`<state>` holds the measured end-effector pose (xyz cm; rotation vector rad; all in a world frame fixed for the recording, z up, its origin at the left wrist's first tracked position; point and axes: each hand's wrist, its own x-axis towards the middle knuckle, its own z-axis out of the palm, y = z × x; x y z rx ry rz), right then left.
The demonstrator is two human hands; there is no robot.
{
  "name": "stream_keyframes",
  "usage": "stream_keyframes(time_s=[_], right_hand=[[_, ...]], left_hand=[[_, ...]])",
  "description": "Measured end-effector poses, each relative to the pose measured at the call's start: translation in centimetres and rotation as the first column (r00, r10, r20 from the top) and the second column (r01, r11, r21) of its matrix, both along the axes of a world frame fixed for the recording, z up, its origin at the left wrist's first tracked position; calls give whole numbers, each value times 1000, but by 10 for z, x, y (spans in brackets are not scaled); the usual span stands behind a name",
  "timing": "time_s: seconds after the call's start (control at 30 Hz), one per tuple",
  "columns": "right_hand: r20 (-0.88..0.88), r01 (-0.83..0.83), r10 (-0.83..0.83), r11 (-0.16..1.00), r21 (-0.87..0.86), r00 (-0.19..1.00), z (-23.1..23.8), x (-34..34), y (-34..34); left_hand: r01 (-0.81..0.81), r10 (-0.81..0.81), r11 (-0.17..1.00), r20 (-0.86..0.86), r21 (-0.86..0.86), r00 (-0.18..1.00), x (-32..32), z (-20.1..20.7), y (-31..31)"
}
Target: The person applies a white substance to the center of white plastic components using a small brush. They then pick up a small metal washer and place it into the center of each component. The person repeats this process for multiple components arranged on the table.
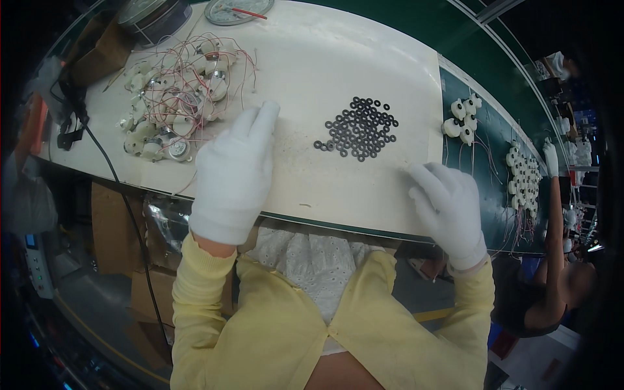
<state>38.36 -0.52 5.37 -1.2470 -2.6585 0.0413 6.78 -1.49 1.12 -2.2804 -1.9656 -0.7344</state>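
Both my hands wear white gloves. My left hand (237,166) is over the table beside a heap of small motors with white plastic housings (184,123) and tangled red and white wires. Its fingers point away from me, stretched out, with nothing visible in them. A loose pile of small black rings (361,130) lies flat on the white table (305,188), between my hands. My right hand (448,205) is at the near edge, to the right of the rings. Its fingers are apart and slightly bent; I see nothing held, though the palm side is hidden.
On the green surface at right sit a small group of white motors (463,122) and a larger cluster (523,179). A co-worker's arm (554,240) reaches in beyond. A round dish with a red stick (239,10) stands at the back; a black cable (110,166) crosses the left edge.
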Motion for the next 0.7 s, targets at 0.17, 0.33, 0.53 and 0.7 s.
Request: stream_keyframes(time_s=[0.17, 0.33, 0.53, 0.7], right_hand=[[2, -37, 37, 994, 101, 999, 6, -15, -8], [-21, -197, 198, 979, 45, 980, 0, -77, -18], [231, -291, 242, 934, 209, 942, -37, -125, -34], [368, -298, 235, 946, 126, 900, -29, -119, -47]], left_hand=[[14, -12, 1000, 86, -19, 996, -4, -7, -13], [19, -41, 994, 201, 109, 979, -11, -27, -7], [33, -71, 987, 238, 160, 969, -13, -33, -4], [4, -37, 990, 231, 142, 972, -13, -31, -8]])
